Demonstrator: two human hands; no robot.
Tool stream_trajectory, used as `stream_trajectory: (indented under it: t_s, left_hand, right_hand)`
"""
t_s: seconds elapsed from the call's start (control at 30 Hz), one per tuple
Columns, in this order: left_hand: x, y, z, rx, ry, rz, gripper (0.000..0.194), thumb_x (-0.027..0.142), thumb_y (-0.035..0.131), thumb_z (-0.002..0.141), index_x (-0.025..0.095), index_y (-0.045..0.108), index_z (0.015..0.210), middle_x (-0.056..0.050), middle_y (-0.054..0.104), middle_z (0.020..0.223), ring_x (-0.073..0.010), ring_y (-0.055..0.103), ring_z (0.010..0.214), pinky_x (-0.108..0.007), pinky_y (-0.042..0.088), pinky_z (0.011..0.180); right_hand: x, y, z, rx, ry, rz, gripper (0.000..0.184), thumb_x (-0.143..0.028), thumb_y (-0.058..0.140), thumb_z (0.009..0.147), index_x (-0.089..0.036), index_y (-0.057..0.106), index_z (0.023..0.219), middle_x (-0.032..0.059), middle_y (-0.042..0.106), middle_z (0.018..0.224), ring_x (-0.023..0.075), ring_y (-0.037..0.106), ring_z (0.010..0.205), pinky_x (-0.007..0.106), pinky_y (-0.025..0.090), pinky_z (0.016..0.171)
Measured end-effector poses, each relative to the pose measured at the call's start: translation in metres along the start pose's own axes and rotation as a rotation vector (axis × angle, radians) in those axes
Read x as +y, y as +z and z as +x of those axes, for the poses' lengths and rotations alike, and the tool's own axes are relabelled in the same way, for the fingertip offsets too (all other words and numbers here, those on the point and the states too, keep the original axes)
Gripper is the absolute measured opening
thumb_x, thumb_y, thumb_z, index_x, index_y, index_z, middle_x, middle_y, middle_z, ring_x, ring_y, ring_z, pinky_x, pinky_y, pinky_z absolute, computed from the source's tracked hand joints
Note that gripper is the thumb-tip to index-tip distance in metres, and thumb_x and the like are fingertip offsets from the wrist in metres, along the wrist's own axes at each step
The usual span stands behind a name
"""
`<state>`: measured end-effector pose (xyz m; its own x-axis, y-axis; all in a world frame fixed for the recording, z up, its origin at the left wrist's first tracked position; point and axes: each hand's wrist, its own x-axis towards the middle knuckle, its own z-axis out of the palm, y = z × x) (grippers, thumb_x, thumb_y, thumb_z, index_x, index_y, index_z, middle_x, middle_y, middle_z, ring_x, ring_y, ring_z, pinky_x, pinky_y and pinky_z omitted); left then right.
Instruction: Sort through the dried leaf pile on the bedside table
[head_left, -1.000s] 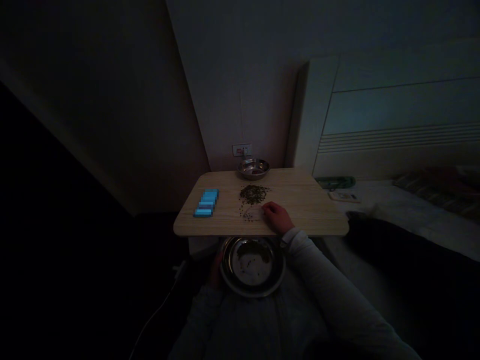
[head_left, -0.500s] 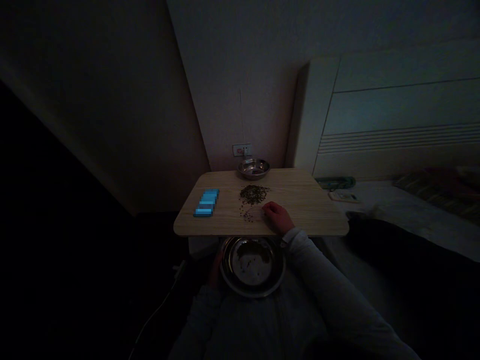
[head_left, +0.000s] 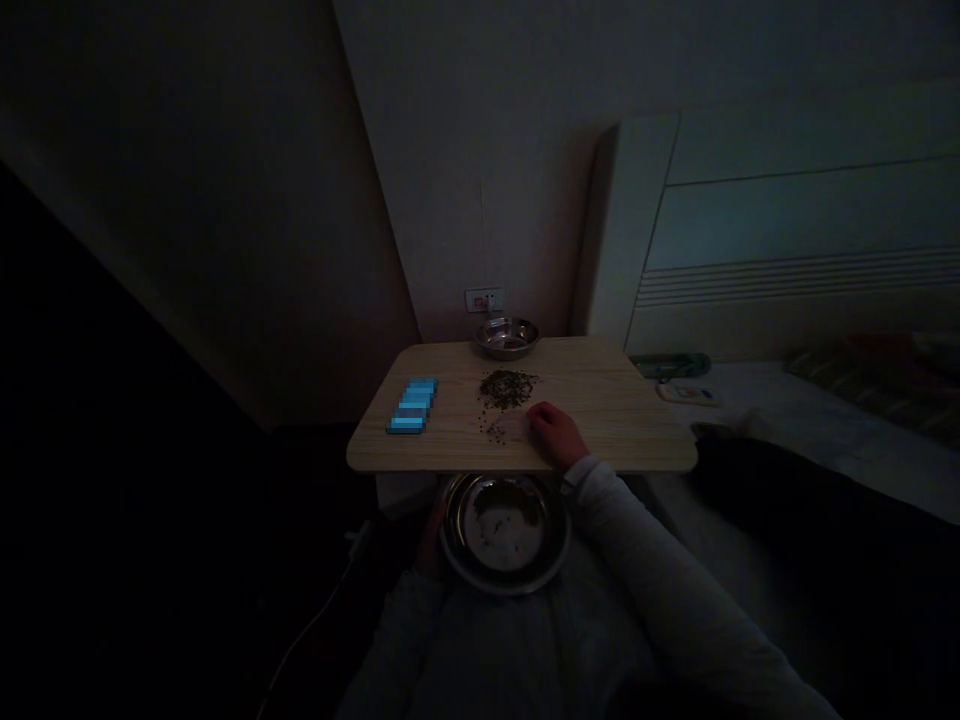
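My right hand (head_left: 553, 433) rests on the small wooden table (head_left: 615, 420), fingers curled together, right beside a few scattered grains (head_left: 496, 430). A dark pile of small beans or grains (head_left: 507, 387) lies just beyond it. Below the table's near edge a large steel bowl (head_left: 504, 530) holding some grains sits in my lap. My left hand (head_left: 429, 535) grips the bowl's left rim, mostly hidden in the dark.
A smaller steel bowl (head_left: 507, 336) stands at the table's far edge under a wall socket (head_left: 483, 299). Blue blocks (head_left: 413, 405) lie in a row on the left of the table. A bed (head_left: 810, 420) with a headboard fills the right.
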<state>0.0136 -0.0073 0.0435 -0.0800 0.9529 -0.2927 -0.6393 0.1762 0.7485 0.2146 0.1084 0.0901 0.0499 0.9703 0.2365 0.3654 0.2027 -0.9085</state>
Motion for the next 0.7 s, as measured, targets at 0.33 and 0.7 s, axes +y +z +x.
stream_trajectory:
  t_s: [0.33,0.7]
  left_hand:
    - [-0.0013,-0.0034,-0.0007,-0.028,0.012,0.029,0.041,0.048,0.078,0.049,0.02,0.075,0.079,-0.008,0.075,0.101,-0.0355,0.047,0.126,-0.046,0.028,0.11]
    - [-0.0022,-0.0022,-0.0004,-0.033,0.006,-0.009,0.044,0.05,0.081,0.043,0.022,0.076,0.075,-0.006,0.075,0.102,-0.0359,0.047,0.125,-0.044,0.03,0.109]
  right_hand:
    - [-0.0036,-0.0017,-0.0014,-0.04,-0.019,-0.026,0.015,-0.029,0.046,0.069,-0.019,0.058,0.07,0.0,0.061,0.067,0.0145,0.051,0.067,0.027,0.04,0.067]
    - [-0.0015,-0.0005,-0.0007,-0.037,-0.012,-0.037,0.016,-0.03,0.046,0.07,-0.019,0.059,0.07,0.0002,0.061,0.068,0.015,0.052,0.068,0.027,0.04,0.068]
